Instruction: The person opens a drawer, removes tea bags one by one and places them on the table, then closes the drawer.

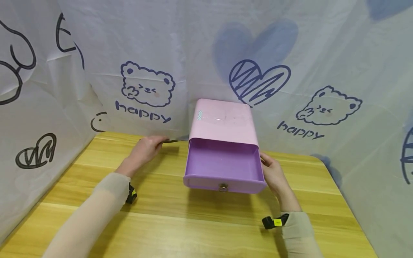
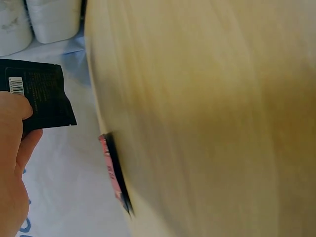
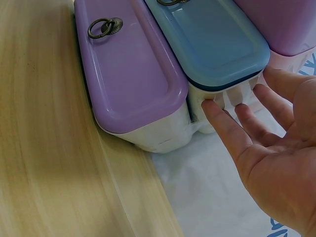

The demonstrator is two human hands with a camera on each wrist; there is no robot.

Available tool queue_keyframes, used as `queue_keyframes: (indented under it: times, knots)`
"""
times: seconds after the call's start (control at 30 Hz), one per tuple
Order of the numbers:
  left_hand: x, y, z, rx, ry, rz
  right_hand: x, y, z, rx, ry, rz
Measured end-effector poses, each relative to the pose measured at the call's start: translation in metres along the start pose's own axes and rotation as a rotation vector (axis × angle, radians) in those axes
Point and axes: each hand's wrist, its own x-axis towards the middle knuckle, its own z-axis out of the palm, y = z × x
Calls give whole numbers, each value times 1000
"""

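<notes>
My left hand (image 1: 148, 147) pinches a small dark packet (image 2: 47, 98) with a barcode label, thumb on its printed face. It is out beyond the table's far edge in the left wrist view, left of the drawer unit (image 1: 226, 120). The unit has a pink top, and its upper purple drawer (image 1: 226, 161) is pulled out, bare inside. In the right wrist view, my right hand (image 3: 281, 163) has its fingers spread, fingertips at the side of the casing by the blue drawer (image 3: 217, 44). A lower purple drawer (image 3: 133, 64) is pushed in.
A thin red-and-black item (image 2: 113, 173) lies along the table's edge in the left wrist view. The wooden table (image 1: 155, 225) extends in front of the unit. Behind it hangs a white curtain (image 1: 200, 46) with bear and heart drawings.
</notes>
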Motion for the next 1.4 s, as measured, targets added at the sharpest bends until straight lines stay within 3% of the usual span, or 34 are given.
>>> queue_keyframes:
  times: [0.23, 0.6, 0.97, 1.13, 1.4]
  knots:
    - [-1, -6, 7, -13, -95, -75, -1, 0, 1, 8, -2, 5]
    - [-1, -12, 18, 20, -137, 2, -1, 1, 1, 14, -9, 6]
    - [0, -3, 16, 115, -305, -71, -1, 1, 0, 6, -4, 6]
    - [1, 0, 15, 163, -386, -72, -1, 0, 1, 8, -7, 4]
    - [3, -1, 13, 169, -459, -80, 0, 0, 1, 12, -9, -6]
